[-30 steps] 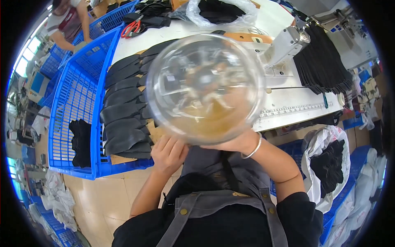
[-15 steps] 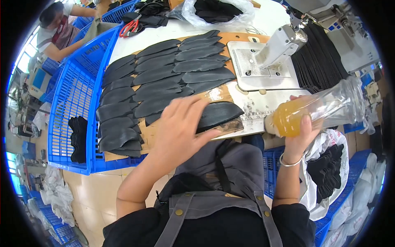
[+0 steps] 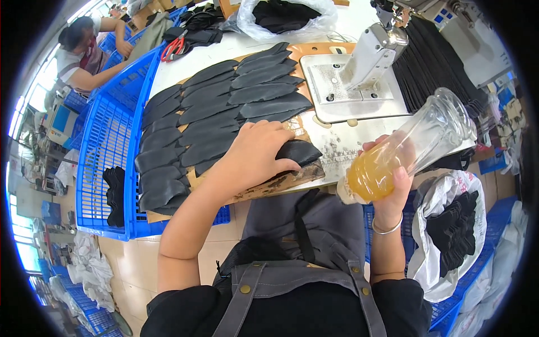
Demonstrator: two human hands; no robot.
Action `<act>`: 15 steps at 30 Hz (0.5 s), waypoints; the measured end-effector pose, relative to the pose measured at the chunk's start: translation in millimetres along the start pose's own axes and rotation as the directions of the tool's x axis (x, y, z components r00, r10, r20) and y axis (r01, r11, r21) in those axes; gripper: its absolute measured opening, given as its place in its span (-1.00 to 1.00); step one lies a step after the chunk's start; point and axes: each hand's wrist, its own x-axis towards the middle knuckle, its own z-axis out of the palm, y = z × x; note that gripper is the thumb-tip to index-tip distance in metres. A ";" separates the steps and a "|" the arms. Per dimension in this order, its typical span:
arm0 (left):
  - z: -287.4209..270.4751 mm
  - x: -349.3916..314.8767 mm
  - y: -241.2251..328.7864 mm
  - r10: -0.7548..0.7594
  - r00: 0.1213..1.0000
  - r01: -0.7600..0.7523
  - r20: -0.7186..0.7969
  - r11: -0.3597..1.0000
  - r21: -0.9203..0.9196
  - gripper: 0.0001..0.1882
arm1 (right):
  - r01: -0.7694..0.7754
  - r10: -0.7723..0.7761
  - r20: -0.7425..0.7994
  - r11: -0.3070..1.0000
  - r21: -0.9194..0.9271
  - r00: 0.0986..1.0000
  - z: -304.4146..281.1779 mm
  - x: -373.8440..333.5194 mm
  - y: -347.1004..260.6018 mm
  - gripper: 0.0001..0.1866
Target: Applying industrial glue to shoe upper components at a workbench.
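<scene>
My left hand is on a single dark leather-like piece at the worktable's near edge. Its fingers lie along the far side of the piece and its thumb on the near side, hiding part of it. In my right hand is a clear bottle with yellow liquid, tilted so that its crusted whitish tip points down and left, just off the table edge. Many similar dark pieces lie overlapped in rows on a tan board, left of and beyond my left hand.
A white sewing machine stands on the right of the table, beside stacked black strips. Red-handled scissors and a plastic bag lie at the back. A blue crate borders the left; a white sack stands at right. A person works at far left.
My left hand has lowered onto the single piece and its fingers have drawn in. The bottle in my right hand has moved left and tipped more steeply, tip downward.
</scene>
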 end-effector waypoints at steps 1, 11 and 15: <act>2.3 1.1 -4.7 0.024 1.000 -0.024 -0.011 0.999 -0.024 -0.55 | -0.066 0.063 0.073 0.997 0.027 0.995 -2.0 -1.4 2.2 -0.26; 6.9 -7.1 -12.8 -0.007 0.971 -0.059 -0.237 0.961 -0.270 -0.81 | -0.425 0.312 0.369 0.861 0.278 0.875 33.1 0.1 23.8 -0.24; -12.1 -24.0 -27.0 -0.213 0.931 0.046 -0.298 0.875 -0.481 -0.85 | -0.396 0.297 0.332 0.872 0.287 0.895 33.8 -2.3 31.5 -0.25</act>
